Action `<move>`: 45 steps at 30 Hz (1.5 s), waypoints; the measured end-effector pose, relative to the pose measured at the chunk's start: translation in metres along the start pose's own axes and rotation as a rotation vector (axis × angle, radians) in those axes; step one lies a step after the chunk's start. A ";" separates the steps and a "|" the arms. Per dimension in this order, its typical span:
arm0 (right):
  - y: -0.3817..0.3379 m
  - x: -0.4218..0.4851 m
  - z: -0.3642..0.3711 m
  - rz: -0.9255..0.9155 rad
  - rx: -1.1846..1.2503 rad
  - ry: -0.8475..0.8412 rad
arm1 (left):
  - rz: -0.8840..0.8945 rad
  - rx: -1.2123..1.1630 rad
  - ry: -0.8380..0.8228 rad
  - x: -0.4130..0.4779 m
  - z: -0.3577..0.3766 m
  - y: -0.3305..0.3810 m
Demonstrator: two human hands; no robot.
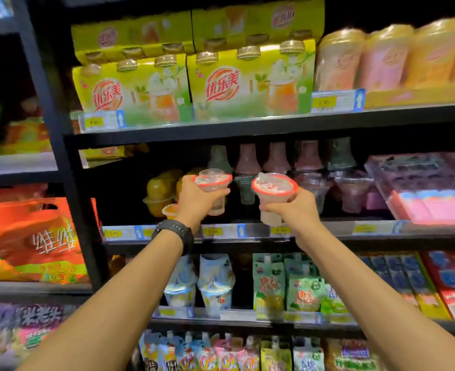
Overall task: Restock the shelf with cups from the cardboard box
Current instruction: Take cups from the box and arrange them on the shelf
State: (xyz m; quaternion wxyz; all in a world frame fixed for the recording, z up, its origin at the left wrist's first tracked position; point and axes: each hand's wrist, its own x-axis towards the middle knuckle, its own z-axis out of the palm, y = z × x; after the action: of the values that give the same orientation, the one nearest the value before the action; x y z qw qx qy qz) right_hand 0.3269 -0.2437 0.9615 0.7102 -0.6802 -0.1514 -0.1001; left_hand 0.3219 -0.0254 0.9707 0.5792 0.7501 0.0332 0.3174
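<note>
Store shelving [60, 156] in black metal fills your view. Take the middle shelf [354, 241], with its rail of price tags [212, 232], as the marker for everything else.

On the level above that shelf sit green-and-yellow milk tea multipacks [250, 84]. Left of the shelf, past the upright, there is an orange carton [33, 236]. At the shelf's right end lies a pink tray pack [421, 188]. Along the back of the shelf stands a row of dark stacked cups [277, 162], and toward its left there are yellow cups [162, 188]. On the level below the shelf hang green pouches [269, 282].

Your left grip [194, 199] is raised over the shelf's front edge. Its fingers are curled round a red-rimmed cup [212, 180] with a clear lid, tipped toward you. Your right grip [293, 207] is also over that front edge, further right, and is wrapped round a second red-rimmed cup [274, 187], which is tilted too. The two cups are near each other but apart, both in front of the dark row. A black watch [176, 231] circles your left wrist, level with the price rail.
</note>
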 end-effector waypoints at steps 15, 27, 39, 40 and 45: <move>0.014 0.064 0.053 0.191 -0.177 0.060 | -0.153 0.666 -0.116 0.058 0.012 -0.006; 0.039 0.101 0.059 0.424 -0.218 -0.037 | -0.065 1.172 -0.322 0.063 0.013 -0.011; 0.026 0.092 0.042 0.342 -0.252 -0.119 | 0.306 1.297 -0.088 0.048 -0.009 -0.001; 0.027 0.091 0.043 0.318 -0.246 -0.100 | 0.304 1.306 -0.094 0.047 -0.011 -0.002; 0.051 0.106 0.057 0.288 -0.398 -0.052 | 0.305 1.363 -0.116 0.046 -0.016 -0.008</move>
State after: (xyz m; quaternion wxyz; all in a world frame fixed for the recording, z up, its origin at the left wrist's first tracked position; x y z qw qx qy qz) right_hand 0.4395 -0.1775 0.9527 0.5652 -0.8235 -0.0485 -0.0083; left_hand 0.3525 0.0103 0.9858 -0.0704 0.9582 0.0880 0.2630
